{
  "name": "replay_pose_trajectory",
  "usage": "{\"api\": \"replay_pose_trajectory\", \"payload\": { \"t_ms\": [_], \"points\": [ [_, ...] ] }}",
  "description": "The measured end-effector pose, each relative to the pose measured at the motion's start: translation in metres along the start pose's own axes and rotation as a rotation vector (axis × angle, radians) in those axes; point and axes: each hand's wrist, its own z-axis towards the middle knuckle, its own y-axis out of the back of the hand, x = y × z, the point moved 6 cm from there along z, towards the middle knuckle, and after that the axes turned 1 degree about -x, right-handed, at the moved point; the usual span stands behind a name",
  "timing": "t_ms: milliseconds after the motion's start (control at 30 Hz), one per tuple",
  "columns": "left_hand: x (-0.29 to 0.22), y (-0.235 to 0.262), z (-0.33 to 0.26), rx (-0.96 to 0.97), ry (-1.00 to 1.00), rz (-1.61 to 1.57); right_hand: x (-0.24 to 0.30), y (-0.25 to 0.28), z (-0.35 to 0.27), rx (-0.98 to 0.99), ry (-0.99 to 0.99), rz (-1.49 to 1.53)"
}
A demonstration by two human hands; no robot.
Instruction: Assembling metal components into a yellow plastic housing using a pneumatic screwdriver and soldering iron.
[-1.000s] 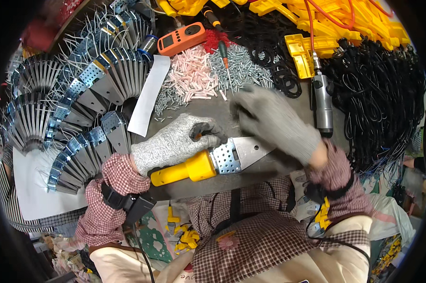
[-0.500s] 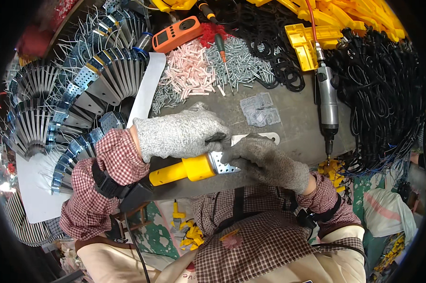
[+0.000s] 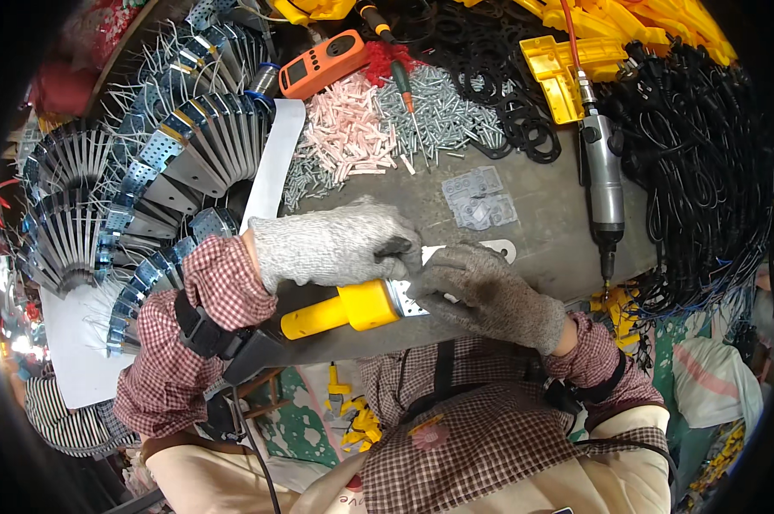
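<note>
On my remote feed I've got yellow handle (image 3: 352, 309), speckled pale-grey left glove (image 3: 331, 246), darker grey-brown right glove (image 3: 494, 297), red-and-white checked sleeves (image 3: 228, 281), brown-and-cream checked apron (image 3: 464, 463), orange meter (image 3: 325, 65), pale pink pieces (image 3: 346, 128), black cords (image 3: 695, 171), red hose (image 3: 571, 32), green-and-white mottled floor (image 3: 315, 439).

Grey worktop (image 3: 562, 224) above white-patched green floor (image 3: 316, 433); light (image 3: 14, 349) glares far left.

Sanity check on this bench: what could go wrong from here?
The left hand and right hand partly cover the perforated metal; misalignment could go unnoticed. Screws touch pink pieces, so piles might mix. The grey driver ends near the edge of the bench; a bump might drop it.
</note>
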Motion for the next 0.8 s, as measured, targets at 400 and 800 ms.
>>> {"api": "replay_pose_trajectory", "payload": {
  "t_ms": [400, 800],
  "points": [
    [0.013, -0.011, -0.013, -0.112, 0.108, 0.018, 0.000, -0.003, -0.002, -0.020, 0.013, -0.010],
    [-0.013, -0.047, -0.033, -0.559, 0.102, 0.453, 0.019, -0.009, 0.010, 0.005, 0.006, -0.242]
  ]
}}
